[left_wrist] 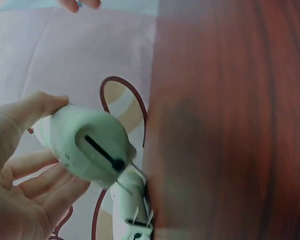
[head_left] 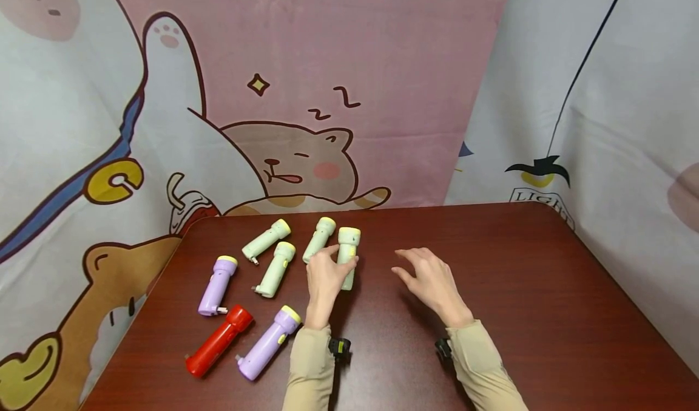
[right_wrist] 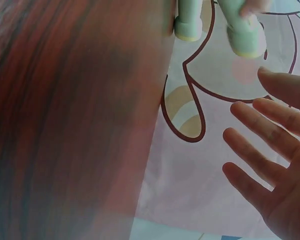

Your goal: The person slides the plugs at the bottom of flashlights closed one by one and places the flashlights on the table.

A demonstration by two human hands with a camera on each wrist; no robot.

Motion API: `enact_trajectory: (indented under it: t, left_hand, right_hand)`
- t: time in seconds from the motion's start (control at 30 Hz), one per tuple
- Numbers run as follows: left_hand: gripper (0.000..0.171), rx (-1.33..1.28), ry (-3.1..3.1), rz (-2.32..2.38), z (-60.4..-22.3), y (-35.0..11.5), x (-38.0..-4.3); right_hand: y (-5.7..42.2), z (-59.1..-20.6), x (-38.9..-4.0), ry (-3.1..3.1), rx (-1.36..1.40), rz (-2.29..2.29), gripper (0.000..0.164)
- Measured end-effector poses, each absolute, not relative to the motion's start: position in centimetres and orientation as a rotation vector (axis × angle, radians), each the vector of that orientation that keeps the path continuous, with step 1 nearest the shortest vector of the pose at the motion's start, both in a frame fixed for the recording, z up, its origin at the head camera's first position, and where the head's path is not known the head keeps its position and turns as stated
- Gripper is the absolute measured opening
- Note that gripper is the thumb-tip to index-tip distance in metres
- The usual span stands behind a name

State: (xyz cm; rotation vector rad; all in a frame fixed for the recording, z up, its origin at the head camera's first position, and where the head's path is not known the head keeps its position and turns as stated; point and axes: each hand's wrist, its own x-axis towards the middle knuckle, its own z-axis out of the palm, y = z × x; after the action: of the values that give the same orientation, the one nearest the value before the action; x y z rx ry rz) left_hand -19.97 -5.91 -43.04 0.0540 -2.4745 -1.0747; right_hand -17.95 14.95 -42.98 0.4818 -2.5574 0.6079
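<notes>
My left hand [head_left: 326, 277] grips a pale green flashlight [head_left: 347, 254] with a yellow rim between thumb and fingers. In the left wrist view the tail end of that flashlight [left_wrist: 92, 145] faces the camera, showing a dark slot. Another green flashlight [head_left: 319, 240] lies just beyond the left hand, and its tail end shows below the held one in the left wrist view. To the right, my right hand [head_left: 431, 280] hovers over the table with fingers spread and relaxed, holding nothing. The held flashlight [right_wrist: 245, 35] also shows at the top of the right wrist view.
On the left of the brown table [head_left: 519, 308] lie two more green flashlights [head_left: 267, 240], a purple flashlight [head_left: 217, 286], a second purple flashlight [head_left: 269, 344] and a red flashlight [head_left: 218, 342]. A cartoon-printed cloth [head_left: 415, 95] hangs behind the table's far edge.
</notes>
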Motion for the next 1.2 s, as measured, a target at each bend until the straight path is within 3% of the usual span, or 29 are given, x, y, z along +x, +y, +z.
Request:
enact_trajectory:
  t: [0.6, 1.2]
  left_hand:
    - [0.044, 0.338, -2.205, -1.864, -42.0, -5.1, -20.2]
    - [0.044, 0.352, -2.009, -2.246, -42.2, -4.3, -20.3]
  right_hand:
    - [12.5, -42.2, -17.2, -2.47, 0.669, 0.705, 0.044]
    - [12.0, -42.7, -17.2, -2.385, 0.752, 0.704, 0.042]
